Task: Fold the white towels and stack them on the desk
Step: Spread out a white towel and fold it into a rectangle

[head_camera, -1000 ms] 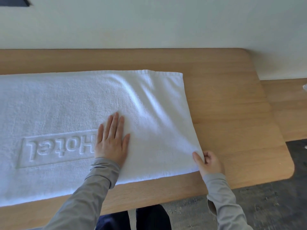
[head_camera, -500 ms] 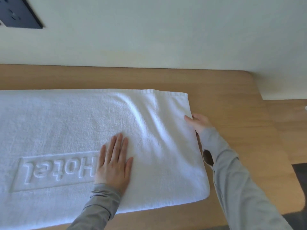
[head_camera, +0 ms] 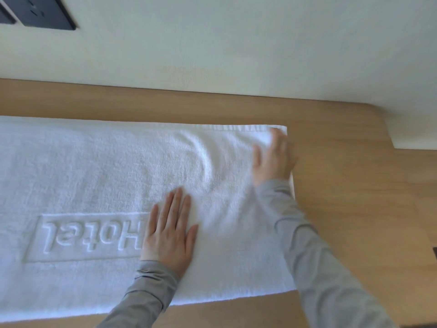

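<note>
Pale wall fills the upper half of the frame, with a dark socket plate in the upper left corner. Below it a wooden desk runs across the frame from edge to edge.

A white towel lies spread flat on the desk, from the left edge of the frame to right of centre. Raised "Hotel" lettering in a box reads upside down at lower left.

Left hand: flat, palm down on the towel at lower centre, fingers straight and close together, pointing toward the wall. It covers the right end of the lettering box. Released, gripping nothing. A grey sleeve runs from its wrist to the bottom of the frame.

Right hand: reached out to the towel's far right corner, arm extended from the lower right, lying over the right edge. The hand is motion-blurred; whether it pinches the corner or only rests on it cannot be told.

Edges: the far hem runs parallel to the wall, with a band of bare wood between. The right edge is straight and partly hidden by the right arm. The near edge leaves a narrow strip of wood at the bottom of the frame.

Open room: bare desk lies right of the towel, out to the rounded far right corner.
</note>
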